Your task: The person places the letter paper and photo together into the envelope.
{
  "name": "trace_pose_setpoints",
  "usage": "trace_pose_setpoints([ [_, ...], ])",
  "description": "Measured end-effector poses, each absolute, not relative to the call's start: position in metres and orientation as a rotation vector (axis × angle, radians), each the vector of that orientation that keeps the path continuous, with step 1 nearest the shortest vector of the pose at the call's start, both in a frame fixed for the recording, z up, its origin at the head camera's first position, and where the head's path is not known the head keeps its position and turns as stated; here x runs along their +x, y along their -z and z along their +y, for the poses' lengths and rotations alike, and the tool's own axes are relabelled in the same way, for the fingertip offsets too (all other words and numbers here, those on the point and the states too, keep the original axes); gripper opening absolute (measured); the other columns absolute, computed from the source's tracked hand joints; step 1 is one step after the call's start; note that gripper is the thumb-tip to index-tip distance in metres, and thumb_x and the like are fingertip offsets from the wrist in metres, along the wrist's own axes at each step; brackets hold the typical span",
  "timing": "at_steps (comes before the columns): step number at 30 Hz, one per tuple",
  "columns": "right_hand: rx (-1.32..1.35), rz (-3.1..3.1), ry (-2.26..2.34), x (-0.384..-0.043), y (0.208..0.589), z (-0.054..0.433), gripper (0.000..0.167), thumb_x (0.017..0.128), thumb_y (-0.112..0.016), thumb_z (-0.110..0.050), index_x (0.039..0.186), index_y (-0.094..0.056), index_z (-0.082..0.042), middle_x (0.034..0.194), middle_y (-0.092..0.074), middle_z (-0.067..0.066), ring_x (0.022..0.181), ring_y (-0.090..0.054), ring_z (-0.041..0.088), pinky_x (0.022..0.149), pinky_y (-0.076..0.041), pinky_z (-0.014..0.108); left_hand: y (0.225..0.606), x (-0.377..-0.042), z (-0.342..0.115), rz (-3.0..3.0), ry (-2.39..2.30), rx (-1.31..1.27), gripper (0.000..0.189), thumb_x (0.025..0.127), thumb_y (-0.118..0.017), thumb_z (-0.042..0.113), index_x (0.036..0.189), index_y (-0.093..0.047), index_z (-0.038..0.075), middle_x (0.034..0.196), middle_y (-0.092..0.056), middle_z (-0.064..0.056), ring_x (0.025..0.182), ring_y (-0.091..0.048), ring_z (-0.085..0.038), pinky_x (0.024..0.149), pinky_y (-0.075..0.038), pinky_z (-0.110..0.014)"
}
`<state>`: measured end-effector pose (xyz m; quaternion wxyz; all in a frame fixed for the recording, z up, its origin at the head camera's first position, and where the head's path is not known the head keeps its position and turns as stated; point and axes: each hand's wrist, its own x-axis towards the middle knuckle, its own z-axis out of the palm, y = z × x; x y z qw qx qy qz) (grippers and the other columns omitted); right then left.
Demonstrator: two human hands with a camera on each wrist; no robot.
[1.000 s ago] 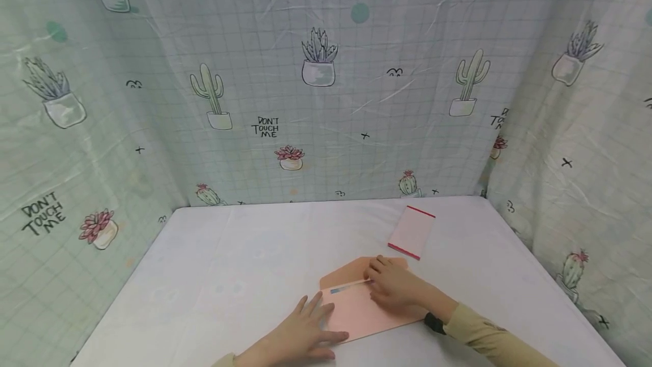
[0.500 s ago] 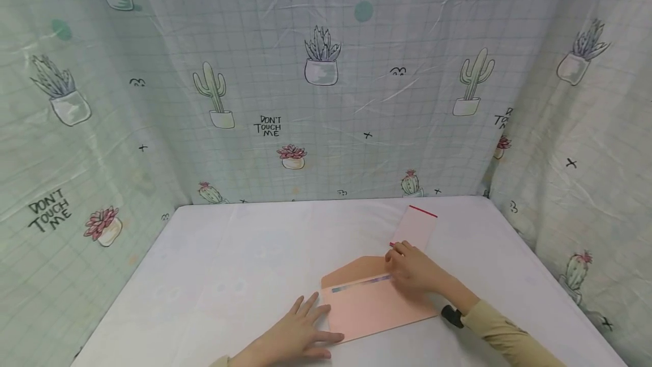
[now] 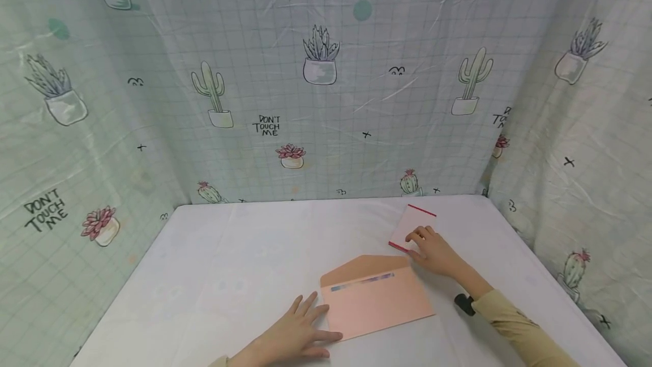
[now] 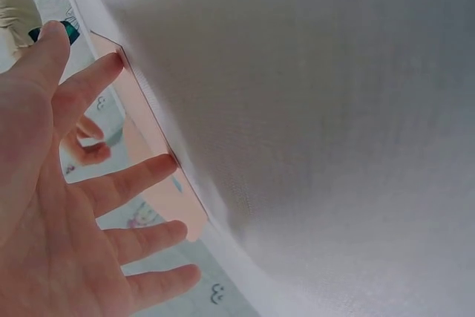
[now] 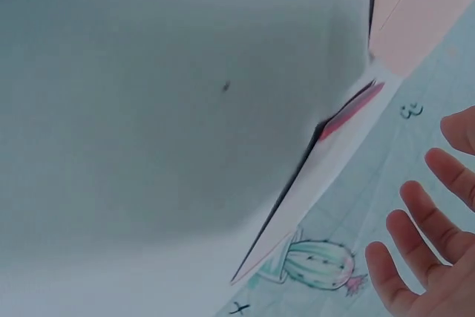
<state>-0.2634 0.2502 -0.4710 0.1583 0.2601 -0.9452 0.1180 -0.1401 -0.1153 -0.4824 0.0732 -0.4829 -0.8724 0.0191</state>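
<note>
A peach-coloured envelope (image 3: pixel 379 302) lies on the white table with its flap open towards the back. A narrow blue-purple printed strip (image 3: pixel 363 282) shows just below the flap. My left hand (image 3: pixel 292 330) is spread out, its fingertips at the envelope's left edge; the left wrist view shows the same fingers (image 4: pixel 141 183) straight along that edge. Behind the envelope, to the right, lies a pale rectangular sheet (image 3: pixel 410 221) with red bands on its two short ends. Over its near right corner is my right hand (image 3: pixel 433 251), fingers loosely bent and holding nothing.
A patterned cactus cloth (image 3: pixel 321 129) hangs behind the table and along both sides. A black wrist device (image 3: pixel 464 304) sits at the right cuff. The white tabletop (image 3: pixel 244 259) extends left of the envelope.
My right hand has moved off the envelope, back and to the right, to the red-banded sheet, uncovering more of the printed strip. The left hand stays by the envelope's left edge.
</note>
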Motion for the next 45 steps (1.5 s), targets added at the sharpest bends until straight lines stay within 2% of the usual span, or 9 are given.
trace_pose_setpoints([
  [12,0.538,-2.752,-0.156,-0.292,0.473,0.273,0.030,0.081,-0.061,-0.022,0.105,-0.058,-0.004,0.106,-0.053,0.017,0.099,-0.046,0.036,0.071,-0.041,0.050,0.483,-0.139,-0.115,-2.611,-0.022,-1.450,0.044,0.087,-0.033,0.057,0.120,-0.053,0.038,0.126,-0.050,-0.009,0.118,-0.043,-0.043,0.082,-0.044,-0.055],
  [25,0.429,-2.799,-0.034,-0.330,0.479,0.289,0.042,0.086,-0.055,-0.029,0.115,-0.051,0.001,0.114,-0.051,0.021,0.107,-0.043,0.039,0.077,-0.037,0.055,0.483,-0.138,-0.116,-2.647,-0.033,-1.451,0.044,0.087,-0.030,0.057,0.123,-0.050,0.039,0.129,-0.048,-0.009,0.119,-0.042,-0.043,0.083,-0.044,-0.055],
  [34,0.376,-2.875,-0.138,-0.348,0.487,0.292,0.048,0.089,-0.049,-0.034,0.125,-0.045,-0.003,0.130,-0.041,0.026,0.117,-0.037,0.044,0.084,-0.035,0.061,0.486,-0.138,-0.116,-2.678,0.018,-1.457,0.045,0.087,-0.031,0.057,0.123,-0.050,0.039,0.129,-0.048,-0.010,0.119,-0.041,-0.044,0.083,-0.043,-0.057],
  [45,0.329,-2.966,-0.126,-0.355,0.493,0.289,0.053,0.090,-0.043,-0.040,0.130,-0.042,-0.005,0.132,-0.038,0.030,0.121,-0.032,0.048,0.090,-0.025,0.068,0.484,-0.137,-0.116,-2.716,0.027,-1.448,0.043,0.087,-0.035,0.055,0.123,-0.050,0.039,0.130,-0.047,-0.011,0.120,-0.041,-0.044,0.084,-0.042,-0.057],
])
